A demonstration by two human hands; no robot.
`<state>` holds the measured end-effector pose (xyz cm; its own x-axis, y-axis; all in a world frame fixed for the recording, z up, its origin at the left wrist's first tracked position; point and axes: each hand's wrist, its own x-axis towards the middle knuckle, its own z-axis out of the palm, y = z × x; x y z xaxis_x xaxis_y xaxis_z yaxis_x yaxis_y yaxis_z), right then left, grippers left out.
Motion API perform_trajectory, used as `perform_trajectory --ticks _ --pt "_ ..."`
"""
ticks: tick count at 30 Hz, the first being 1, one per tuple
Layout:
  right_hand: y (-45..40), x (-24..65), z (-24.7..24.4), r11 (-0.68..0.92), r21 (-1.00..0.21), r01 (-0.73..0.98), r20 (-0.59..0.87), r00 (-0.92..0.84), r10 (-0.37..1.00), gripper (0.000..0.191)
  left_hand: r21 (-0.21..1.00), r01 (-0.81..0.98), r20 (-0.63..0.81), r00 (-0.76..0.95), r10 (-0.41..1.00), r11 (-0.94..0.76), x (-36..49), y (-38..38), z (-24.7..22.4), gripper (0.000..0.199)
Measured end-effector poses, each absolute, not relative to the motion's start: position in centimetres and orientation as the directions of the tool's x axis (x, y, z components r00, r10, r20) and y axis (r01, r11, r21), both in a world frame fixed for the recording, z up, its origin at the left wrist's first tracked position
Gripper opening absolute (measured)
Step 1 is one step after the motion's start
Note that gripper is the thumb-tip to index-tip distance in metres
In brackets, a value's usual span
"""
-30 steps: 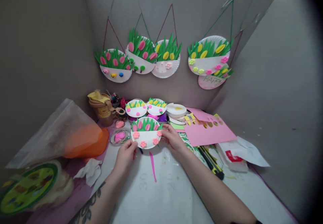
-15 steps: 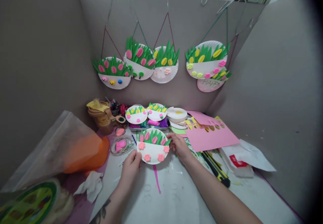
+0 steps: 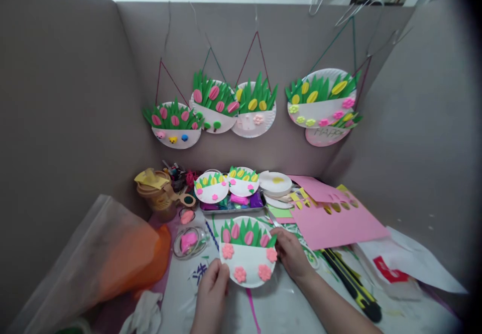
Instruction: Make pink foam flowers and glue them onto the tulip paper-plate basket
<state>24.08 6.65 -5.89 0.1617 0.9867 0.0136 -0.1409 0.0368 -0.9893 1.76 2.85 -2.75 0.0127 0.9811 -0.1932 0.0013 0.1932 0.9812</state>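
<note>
A white paper plate [image 3: 248,261], decorated with green paper grass, pink tulips and several coral-pink flowers, is held over the table. My left hand [image 3: 214,286] pinches its lower left edge, thumb on the front. My right hand [image 3: 291,253] grips the upper right edge near the grass, its fingers partly behind the plate. Just beyond it, two smaller-looking decorated plates with yellow tulips, one at the left [image 3: 211,187] and one at the right [image 3: 243,181], rest on a metal tray [image 3: 233,208] of colourful packets.
Decorated plates [image 3: 322,98] hang on strings along the grey partition. Left are a brown cup [image 3: 156,193] and a bag with orange material [image 3: 128,258]. Right are plain plates [image 3: 276,184], pink paper [image 3: 339,218], a black-and-yellow cutter [image 3: 354,286] and a white packet [image 3: 391,268].
The view has tilted upward, so the whole scene sits lower in the picture. The held plate appears larger and nearer, with both hands still on it.
</note>
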Motion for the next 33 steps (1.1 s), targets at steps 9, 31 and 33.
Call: perform_trajectory --ticks 9,31,33 --pt "6.4 24.1 -5.7 0.054 -0.981 -0.186 0.018 0.191 0.982 0.043 0.979 0.006 -0.205 0.018 0.979 0.205 2.0 2.8 -3.0 0.051" --pt "7.2 23.9 -4.8 0.079 -0.99 -0.118 0.061 0.151 0.987 0.029 0.933 0.355 0.036 0.084 0.996 -0.064 1.8 3.1 -2.1 0.033" --pt "7.2 23.9 -4.6 0.078 -0.992 -0.1 0.062 0.152 0.986 0.027 0.923 0.377 0.053 0.083 0.995 -0.08 1.8 3.1 -1.9 0.033"
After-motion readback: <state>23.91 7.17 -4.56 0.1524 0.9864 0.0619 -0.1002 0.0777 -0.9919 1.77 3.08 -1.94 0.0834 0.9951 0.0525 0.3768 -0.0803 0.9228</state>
